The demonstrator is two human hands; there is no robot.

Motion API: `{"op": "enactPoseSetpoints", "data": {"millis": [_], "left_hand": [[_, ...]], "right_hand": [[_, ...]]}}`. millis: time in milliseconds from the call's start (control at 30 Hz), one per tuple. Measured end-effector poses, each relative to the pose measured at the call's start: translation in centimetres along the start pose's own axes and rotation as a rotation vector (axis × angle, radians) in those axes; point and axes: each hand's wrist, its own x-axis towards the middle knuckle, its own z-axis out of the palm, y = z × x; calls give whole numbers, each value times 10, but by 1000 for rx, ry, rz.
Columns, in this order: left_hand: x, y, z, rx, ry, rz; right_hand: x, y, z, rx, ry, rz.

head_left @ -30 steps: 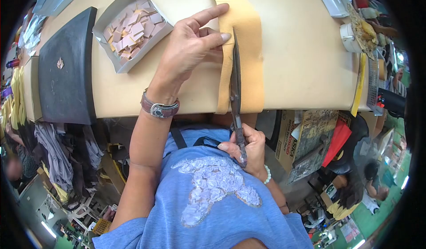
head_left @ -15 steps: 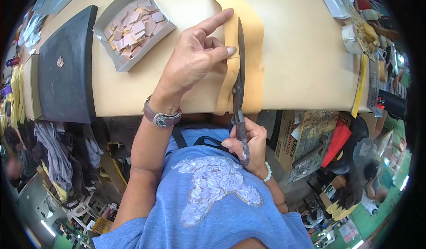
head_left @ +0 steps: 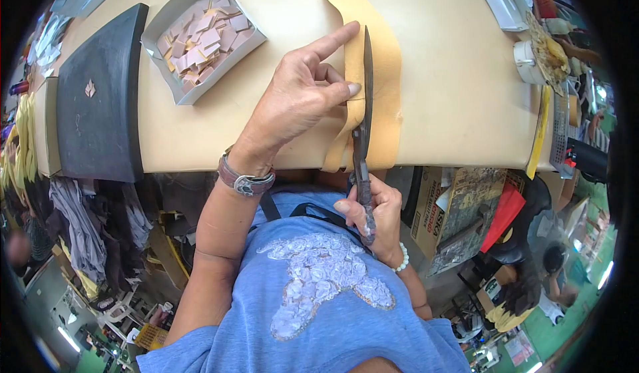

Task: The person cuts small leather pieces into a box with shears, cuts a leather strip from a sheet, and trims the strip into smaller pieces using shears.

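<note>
A long yellow-orange sheet of flexible material (head_left: 385, 100) lies near the table's front edge, a cut running up it from the near end. My left hand (head_left: 299, 90) pinches the narrow strip on its left side, thumb on top and index finger stretched toward the far end. The other fingers are curled and partly hidden. Large dark scissors (head_left: 363, 143) are in my right hand (head_left: 381, 216), which grips their handles just off the table edge. Their blades point away from me along the cut, the upper blade lying over the sheet and the lower one hidden.
An open grey box (head_left: 223, 73) of small pinkish pieces stands at the back left, beside a black slab (head_left: 100, 100) with one small piece on it. A white cup (head_left: 528, 60) and a yellow ruler-like strip (head_left: 539, 133) are at the right. Cartons (head_left: 429, 203) stand below the table.
The sheet, my left hand and the scissor blades have shifted slightly to the right. The left hand is also a little nearer to me. Both hands keep their holds.
</note>
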Motion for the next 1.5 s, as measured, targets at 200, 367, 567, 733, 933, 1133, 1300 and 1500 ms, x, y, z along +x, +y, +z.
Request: {"op": "enactPoseSetpoints", "data": {"millis": [200,367,567,733,933,1133,1300,1500], "left_hand": [[1,-3,0,17,6,28],[2,-2,0,2,22,48],[27,4,-10,-117,98,118],[27,3,-13,-102,27,105],[12,3,-4,-51,-12,51],[5,1,3,26,4,75],[4,-1,2,28,10,81],[4,-1,1,36,16,71]], "right_hand": [[1,2,2,-33,28,-9],[0,-3,5,-20,37,6],[-2,6,2,-93,16,-48],[-4,12,-2,-116,-2,-101],[3,7,-3,-87,1,-87],[5,5,-2,-38,-9,-60],[3,1,1,65,-15,-25],[4,1,0,-53,-10,-46]]}}
